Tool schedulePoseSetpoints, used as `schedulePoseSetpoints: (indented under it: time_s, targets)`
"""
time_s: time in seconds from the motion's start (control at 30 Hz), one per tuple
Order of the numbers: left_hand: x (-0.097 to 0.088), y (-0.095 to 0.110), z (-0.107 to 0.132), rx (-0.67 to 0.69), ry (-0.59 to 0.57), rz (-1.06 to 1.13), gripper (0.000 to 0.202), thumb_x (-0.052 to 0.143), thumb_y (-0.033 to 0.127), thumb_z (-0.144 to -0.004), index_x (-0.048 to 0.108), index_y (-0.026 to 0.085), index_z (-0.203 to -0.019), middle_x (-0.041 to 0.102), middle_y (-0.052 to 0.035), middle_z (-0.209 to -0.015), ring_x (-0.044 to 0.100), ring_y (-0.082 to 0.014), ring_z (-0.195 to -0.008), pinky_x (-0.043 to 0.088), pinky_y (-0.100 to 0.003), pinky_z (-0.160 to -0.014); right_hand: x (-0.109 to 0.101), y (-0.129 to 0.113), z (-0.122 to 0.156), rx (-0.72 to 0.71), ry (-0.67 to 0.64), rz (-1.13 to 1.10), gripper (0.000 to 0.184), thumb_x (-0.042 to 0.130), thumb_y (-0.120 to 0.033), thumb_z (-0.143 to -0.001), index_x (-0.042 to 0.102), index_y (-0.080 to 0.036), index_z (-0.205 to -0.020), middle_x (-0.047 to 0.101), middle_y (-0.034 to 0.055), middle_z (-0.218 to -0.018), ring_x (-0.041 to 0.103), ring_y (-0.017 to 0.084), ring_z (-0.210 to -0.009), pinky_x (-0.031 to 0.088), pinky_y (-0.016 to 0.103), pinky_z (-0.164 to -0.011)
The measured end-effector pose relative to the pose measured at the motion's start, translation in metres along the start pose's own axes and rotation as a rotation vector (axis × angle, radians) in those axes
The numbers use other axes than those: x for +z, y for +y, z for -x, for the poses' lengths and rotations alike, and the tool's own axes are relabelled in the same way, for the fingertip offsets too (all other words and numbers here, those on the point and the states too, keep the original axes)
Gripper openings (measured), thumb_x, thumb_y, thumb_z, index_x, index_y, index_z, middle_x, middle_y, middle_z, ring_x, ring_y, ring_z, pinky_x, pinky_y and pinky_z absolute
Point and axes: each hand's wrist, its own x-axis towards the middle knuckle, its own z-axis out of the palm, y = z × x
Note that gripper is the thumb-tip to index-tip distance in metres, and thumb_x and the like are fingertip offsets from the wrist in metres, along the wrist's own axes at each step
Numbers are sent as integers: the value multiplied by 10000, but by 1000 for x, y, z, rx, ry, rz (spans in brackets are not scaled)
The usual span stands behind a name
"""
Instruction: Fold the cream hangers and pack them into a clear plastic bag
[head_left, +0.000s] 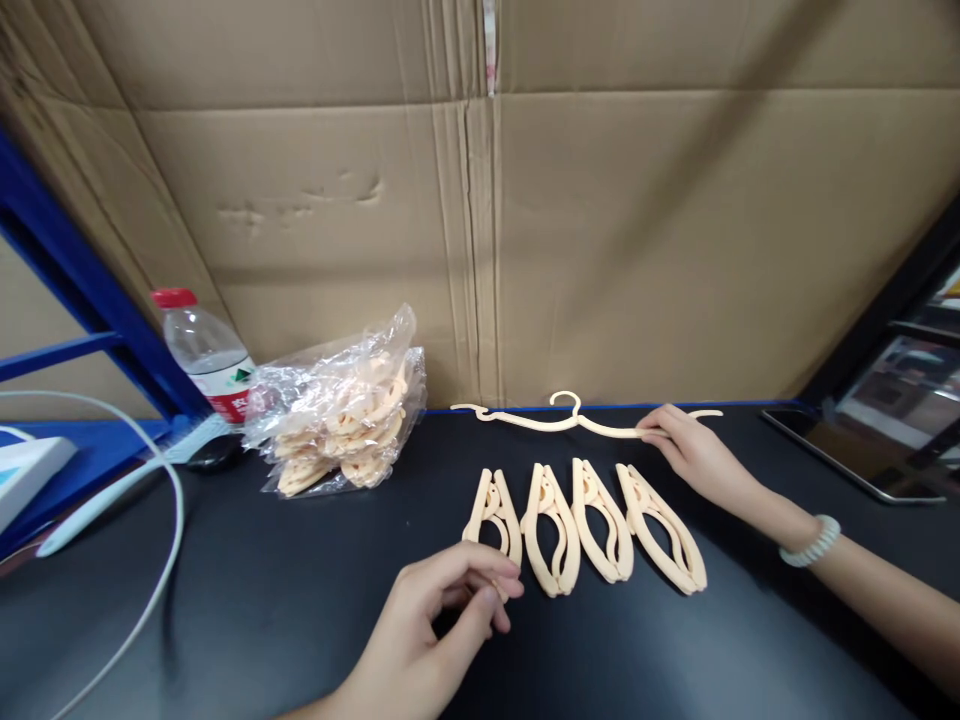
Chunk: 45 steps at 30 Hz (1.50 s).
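An unfolded cream plastic clothes hanger (541, 424) lies at the back of the black table, its hook toward the cardboard. My right hand (686, 450), with a pale coiled band on the wrist, is closed on the hanger's right arm. Nearer to me, several folded hangers (551, 530) of the same kind lie side by side in a row. At the left end of that row, my left hand (442, 620) curls its fingers round the near end of a folded hanger (484, 498). The fingers hide that end.
A clear plastic bag (352, 410) of folded hangers sits at the back left, beside a red-capped bottle (214, 350). A white cable (169, 585) loops across the left side. A tablet-like dark panel (840, 455) lies at the right. Cardboard (660, 250) walls the back.
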Motion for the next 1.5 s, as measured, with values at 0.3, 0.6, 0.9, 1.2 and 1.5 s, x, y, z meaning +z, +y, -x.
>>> schedulePoseSetpoints:
  time_s: [0.3, 0.6, 0.9, 1.2, 1.5]
  targets:
    - [-23, 9, -20, -125, 315, 187, 347, 671, 327, -837, 573, 168, -1129, 647, -99, -1086, 664, -177, -759, 548, -286, -657, -29, -21, 8, -27, 127, 76, 145, 463, -328, -955, 566, -233, -921, 669, 46, -872, 634, 245, -780, 485, 380, -703]
    - [-19, -1, -18, -115, 289, 230, 361, 576, 351, -898, 508, 168, -1202, 580, -110, -1166, 634, -163, -745, 517, -337, -721, -30, -68, 16, -80, 213, 38, 109, 470, -294, -962, 566, -248, -943, 653, 34, -861, 624, 214, -745, 473, 323, -634]
    - [-20, 4, -15, -129, 280, 338, 501, 585, 248, -879, 383, 183, -1333, 651, -66, -998, 629, -160, -702, 485, -316, -687, -29, -72, 20, -225, 229, 88, 81, 475, -202, -969, 553, -223, -974, 643, 46, -872, 625, 218, -791, 475, 350, -699]
    - [-16, 1, -15, -106, 153, 211, 602, 680, 368, -860, 375, 233, -1361, 616, -25, -923, 499, -103, -619, 464, -240, -585, -27, -85, 24, -392, 183, 145, 170, 475, -148, -961, 590, -205, -1072, 683, 70, -939, 615, 211, -769, 455, 352, -676]
    - [-23, 5, -19, -107, 222, 6, 372, 609, 408, -881, 652, 187, -1177, 650, -42, -826, 538, -166, -709, 421, -244, -599, -40, -77, 19, -557, 175, 411, 410, 366, -115, -989, 502, -208, -1364, 708, 94, -936, 630, 265, -836, 476, 415, -722]
